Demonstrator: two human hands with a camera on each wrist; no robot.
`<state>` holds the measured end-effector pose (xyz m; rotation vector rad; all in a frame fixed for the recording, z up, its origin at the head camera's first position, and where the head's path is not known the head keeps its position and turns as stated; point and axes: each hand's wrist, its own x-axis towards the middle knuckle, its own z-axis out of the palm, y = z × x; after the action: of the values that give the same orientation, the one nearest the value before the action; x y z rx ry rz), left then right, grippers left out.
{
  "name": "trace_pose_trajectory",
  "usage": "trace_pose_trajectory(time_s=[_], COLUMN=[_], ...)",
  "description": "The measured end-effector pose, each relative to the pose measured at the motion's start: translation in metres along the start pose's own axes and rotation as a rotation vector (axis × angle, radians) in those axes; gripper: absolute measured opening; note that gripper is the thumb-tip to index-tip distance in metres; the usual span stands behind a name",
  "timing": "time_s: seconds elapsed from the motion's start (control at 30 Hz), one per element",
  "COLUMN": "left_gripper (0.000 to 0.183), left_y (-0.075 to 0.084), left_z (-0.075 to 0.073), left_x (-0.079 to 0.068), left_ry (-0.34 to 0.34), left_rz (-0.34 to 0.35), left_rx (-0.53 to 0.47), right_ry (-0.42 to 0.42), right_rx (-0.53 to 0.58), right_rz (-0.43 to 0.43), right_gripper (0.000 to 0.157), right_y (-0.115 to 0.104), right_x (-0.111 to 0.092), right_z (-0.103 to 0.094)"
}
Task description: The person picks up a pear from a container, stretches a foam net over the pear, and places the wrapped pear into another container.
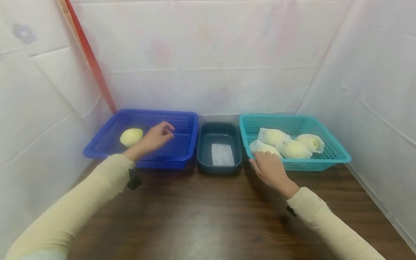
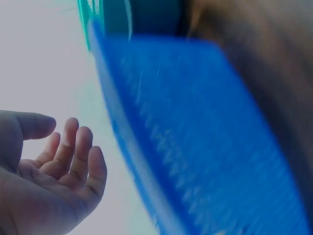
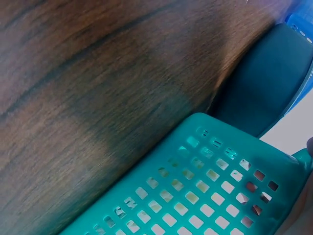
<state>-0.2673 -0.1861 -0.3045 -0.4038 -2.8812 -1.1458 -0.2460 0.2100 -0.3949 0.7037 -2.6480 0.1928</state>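
My left hand (image 1: 154, 138) hovers over the blue basket (image 1: 190, 146), its fingers loosely bent and nothing between them. To its left, a bare pale yellow fruit (image 1: 131, 137) lies in that basket. My right hand (image 1: 271, 169) reaches over the front left corner of the teal basket (image 1: 328, 159), its fingertips at a fruit in a white foam net sleeve (image 1: 267, 148). Whether they grip it I cannot tell. Several more net-wrapped fruits, among them one at the right (image 1: 310, 142), lie beside it. Part of the right hand's fingers shows through the basket holes in the right wrist view.
Between the baskets stands a dark teal tub (image 1: 219, 128), holding a flat white foam net sleeve (image 1: 222, 154). The brown wooden table (image 1: 204, 213) extends in front. White patterned sheeting (image 1: 208, 86) encloses the back and sides, with a red strip (image 1: 92, 61) at back left.
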Motion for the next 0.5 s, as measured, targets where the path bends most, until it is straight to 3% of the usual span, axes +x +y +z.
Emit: trace_pose_trajectory(time_s=[0.17,0.3,0.5], left_gripper=[0.039,0.045,0.059], left_y=[-0.008,-0.019,-0.036], left_z=[-0.045,-0.081,-0.119], left_x=[0.019,0.027,0.029], left_ry=[-0.003,-0.015,-0.061], left_rz=[-0.047,-0.093,-0.243], left_rx=[0.065,0.107,0.059], right_ry=[0.054,0.041,0.04], right_rx=[-0.005,-0.004,0.0], right_rz=[-0.03,-0.032,-0.033], right_gripper=[0.024,0.024,0.022], right_y=[-0.001,-0.003,-0.007], right_x=[0.005,0.008,0.01], right_z=[0.001,0.004,0.006])
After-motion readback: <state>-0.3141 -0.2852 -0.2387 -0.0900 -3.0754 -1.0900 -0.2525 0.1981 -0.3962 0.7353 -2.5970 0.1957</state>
